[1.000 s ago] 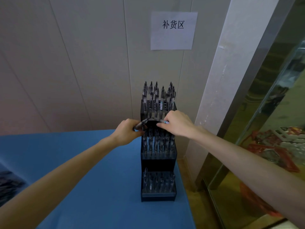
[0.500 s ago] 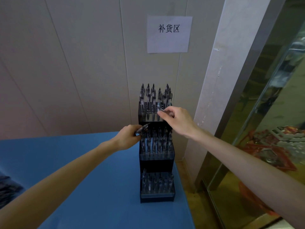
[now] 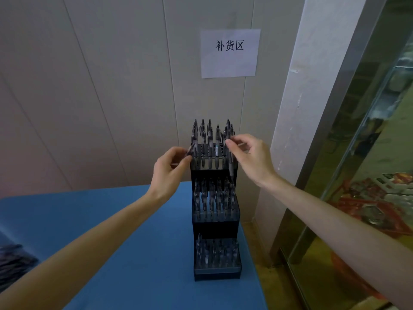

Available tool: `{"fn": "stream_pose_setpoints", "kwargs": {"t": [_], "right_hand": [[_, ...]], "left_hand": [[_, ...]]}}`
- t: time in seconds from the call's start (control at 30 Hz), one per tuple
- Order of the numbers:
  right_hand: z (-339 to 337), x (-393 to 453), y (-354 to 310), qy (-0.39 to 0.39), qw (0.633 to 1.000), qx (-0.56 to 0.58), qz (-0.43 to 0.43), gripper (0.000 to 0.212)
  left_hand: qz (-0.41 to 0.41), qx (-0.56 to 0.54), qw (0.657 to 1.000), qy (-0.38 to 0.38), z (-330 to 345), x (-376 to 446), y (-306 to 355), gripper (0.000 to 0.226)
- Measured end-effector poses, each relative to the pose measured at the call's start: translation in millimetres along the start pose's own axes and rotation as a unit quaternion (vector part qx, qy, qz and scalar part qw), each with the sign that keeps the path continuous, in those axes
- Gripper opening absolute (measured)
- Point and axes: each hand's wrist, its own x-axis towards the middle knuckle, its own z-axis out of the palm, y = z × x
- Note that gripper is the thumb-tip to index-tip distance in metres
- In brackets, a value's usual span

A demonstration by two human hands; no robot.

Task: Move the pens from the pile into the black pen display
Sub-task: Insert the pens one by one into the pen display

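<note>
Matt black plastic pen display (image 3: 215,227), smooth blue table (image 3: 138,253), paper sign (image 3: 230,53).

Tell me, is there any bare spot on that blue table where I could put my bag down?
Yes. The blue table is bare between the person's left forearm and the wall, and also in front of the black pen display toward the near edge. It is crowded at the display's top tier, where the left hand and right hand each hold a pen, and at the pen pile on the left edge.
</note>
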Motion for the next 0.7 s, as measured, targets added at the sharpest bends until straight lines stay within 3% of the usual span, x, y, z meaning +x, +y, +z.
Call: {"fn": "stream_pose_setpoints", "kwargs": {"t": [0.27, 0.4, 0.53, 0.7], "right_hand": [[-3, -1, -4, 0.041, 0.998, -0.001, -0.043, 0.035], [7, -6, -3, 0.0, 0.998, -0.035, -0.057, 0.023], [19, -15, 8, -0.08, 0.99, -0.11, -0.049, 0.028], [26, -22, 24, -0.119, 0.973, -0.191, -0.043, 0.02]], "left_hand": [[0.01, 0.0, 0.999, 0.038, -1, 9, 2, 0.015], [0.002, -0.005, 1.0, 0.03, 3, 6, -4, 0.021], [-0.012, 0.013, 0.999, 0.029, 8, 1, -16, 0.02], [-0.031, 0.051, 0.998, -0.01, 11, -5, -30, 0.018]]}}
